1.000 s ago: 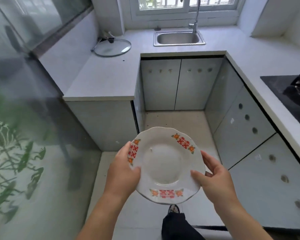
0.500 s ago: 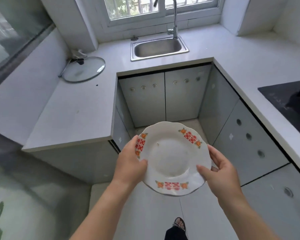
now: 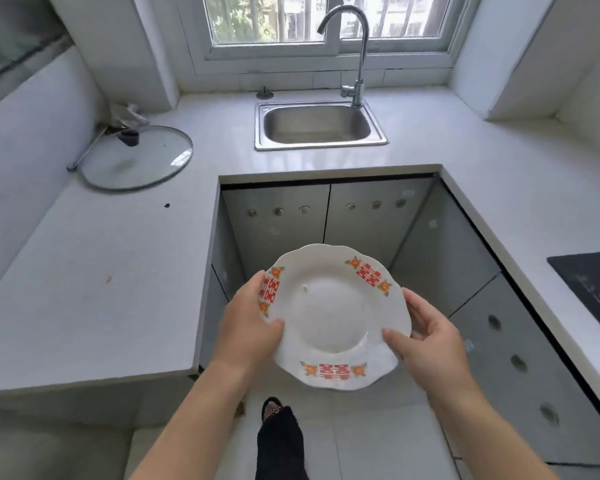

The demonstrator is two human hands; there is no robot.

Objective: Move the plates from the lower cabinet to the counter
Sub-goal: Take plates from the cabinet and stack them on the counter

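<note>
Plate (image 3: 336, 320) of white ceramic with a scalloped rim sits in mid-air between both hands, face up and tipped slightly toward the camera, above the floor and in front of the closed lower cabinet doors (image 3: 326, 220). Its rim carries three red double-character motifs flanked by small orange flowers, at about 2, 6 and 9 o'clock on the plate, and the shallow centre well is plain white. The left hand (image 3: 246, 327) grips the rim at 9 o'clock, thumb lying over the top surface and the fingers hidden beneath. The right hand (image 3: 426, 344) grips the rim at about 4 o'clock, thumb pressed on the upper face, fingers curled under and behind the edge. The plate touches no surface. White tabletop (image 3: 94, 271) lies at 9 o'clock from the plate, with a glass pan lid (image 3: 136, 157) resting on it at 10 o'clock, and a steel sink (image 3: 319, 124) at 12 o'clock under a curved tap (image 3: 357, 53).
</note>
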